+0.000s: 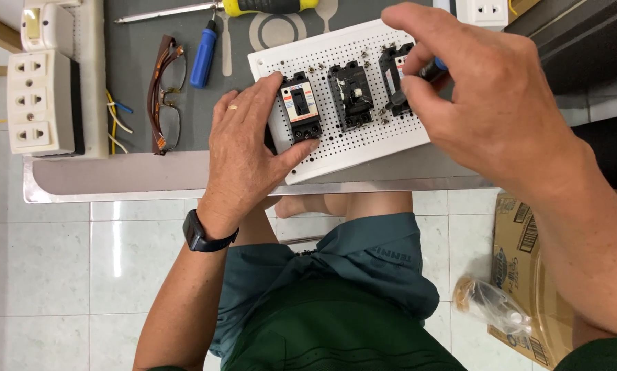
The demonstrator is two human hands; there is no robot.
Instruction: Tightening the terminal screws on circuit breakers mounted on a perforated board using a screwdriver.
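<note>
At twelve o'clock from the person's lap, on the grey table [185,175], lies a white perforated board [363,148] carrying three small black circuit breakers side by side. The left hand [243,148] lies spread on the board's nine-o'clock end, thumb and fingers bracketing the left breaker [300,106] and pressing the board flat. The right hand [487,103] pinches a thin black tool with a blue end [429,70], its tip at the right breaker [394,79]; the middle breaker [350,96] is untouched. The board looks light, stiff and slick, likely to slide unless held down, and best gripped at its bare edges. The breakers seem hard, rigid plastic, easiest to grasp by their flat sides. At nine o'clock lie folded glasses [165,96], a blue-handled screwdriver [204,53] and a white socket strip [40,103].
</note>
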